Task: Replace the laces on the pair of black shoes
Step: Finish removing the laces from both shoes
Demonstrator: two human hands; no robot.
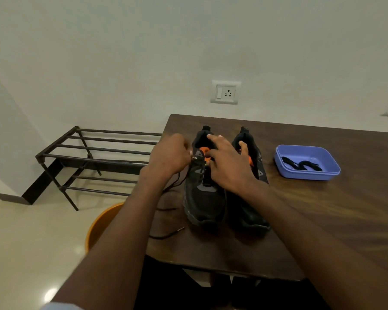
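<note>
Pinching the old lace [177,179] with curled left-hand fingers [184,151], the right hand [227,163] rests spread on the left shoe [203,193].

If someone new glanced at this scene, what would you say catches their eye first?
Probably the two hands working at the left shoe of a black pair in the middle of the dark wooden table: the left hand pinches its lace near the top, and the right hand lies across both shoe openings, touching the right shoe. Next, the blue tray to the right, holding black laces.
</note>
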